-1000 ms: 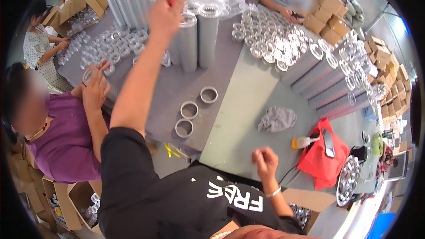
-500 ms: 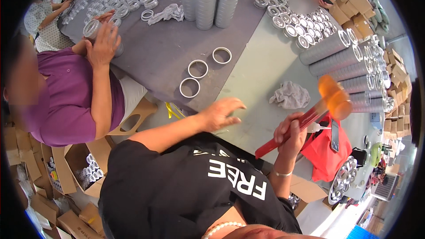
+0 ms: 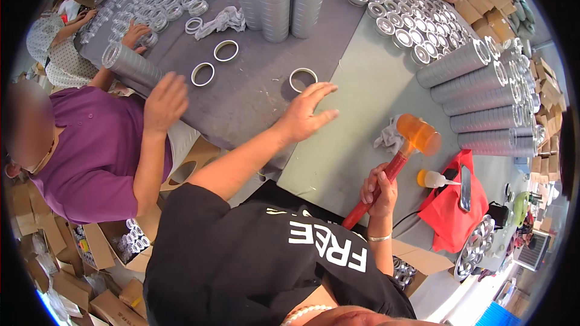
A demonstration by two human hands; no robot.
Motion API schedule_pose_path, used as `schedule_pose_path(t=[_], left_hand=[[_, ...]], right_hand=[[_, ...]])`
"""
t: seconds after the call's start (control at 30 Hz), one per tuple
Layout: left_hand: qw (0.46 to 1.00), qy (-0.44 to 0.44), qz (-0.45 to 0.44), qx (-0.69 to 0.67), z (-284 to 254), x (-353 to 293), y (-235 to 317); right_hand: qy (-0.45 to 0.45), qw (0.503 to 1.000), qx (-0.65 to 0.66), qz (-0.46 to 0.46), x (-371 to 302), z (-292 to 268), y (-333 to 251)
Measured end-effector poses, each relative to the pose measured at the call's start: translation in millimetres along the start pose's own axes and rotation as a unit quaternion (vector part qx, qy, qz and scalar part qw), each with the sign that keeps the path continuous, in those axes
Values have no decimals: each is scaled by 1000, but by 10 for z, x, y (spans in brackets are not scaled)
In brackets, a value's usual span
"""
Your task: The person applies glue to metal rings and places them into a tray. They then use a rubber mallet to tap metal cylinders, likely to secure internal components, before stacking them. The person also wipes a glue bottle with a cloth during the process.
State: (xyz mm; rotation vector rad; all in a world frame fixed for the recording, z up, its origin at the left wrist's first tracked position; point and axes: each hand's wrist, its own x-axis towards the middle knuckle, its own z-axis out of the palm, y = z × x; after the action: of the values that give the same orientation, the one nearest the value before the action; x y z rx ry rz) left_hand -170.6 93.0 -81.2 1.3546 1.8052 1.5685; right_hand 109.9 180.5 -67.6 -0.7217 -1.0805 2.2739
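In my right hand is a mallet with a translucent orange head and a red handle. The fingers wrap round the handle, and the head points away over the green-grey mat. My left hand reaches over the dark tabletop, fingers stretched and thumb apart, holding nothing. Its fingertips overlap the near edge of a single metal ring; I cannot tell if they touch. Farther left lie two similar rings. Beyond the mallet head is a crumpled grey cloth.
Silver cylinder stacks stand upright at the back and lie on the right. Round metal parts cover the far right. A red bag, phone and dropper bottle sit near my right. A co-worker in purple sits left.
My left hand has moved away from me toward the single ring. Two rings now lie farther left and back. The mallet head has come down and left. The purple-clad co-worker's near hand has moved right.
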Motion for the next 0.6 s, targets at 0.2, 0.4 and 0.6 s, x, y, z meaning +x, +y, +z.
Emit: schedule_pose_path(t=[0.2, 0.4, 0.6], left_hand=[[946, 167, -82, 267, -335, 254, -268], [954, 237, -135, 126, -241, 959, -508], [917, 309, -230, 100, 44, 1487, -398]], right_hand=[[-15, 998, 62, 17, 88, -188, 57], [-81, 987, 127, 48, 237, -262, 40], [-97, 982, 154, 53, 197, -341, 66]])
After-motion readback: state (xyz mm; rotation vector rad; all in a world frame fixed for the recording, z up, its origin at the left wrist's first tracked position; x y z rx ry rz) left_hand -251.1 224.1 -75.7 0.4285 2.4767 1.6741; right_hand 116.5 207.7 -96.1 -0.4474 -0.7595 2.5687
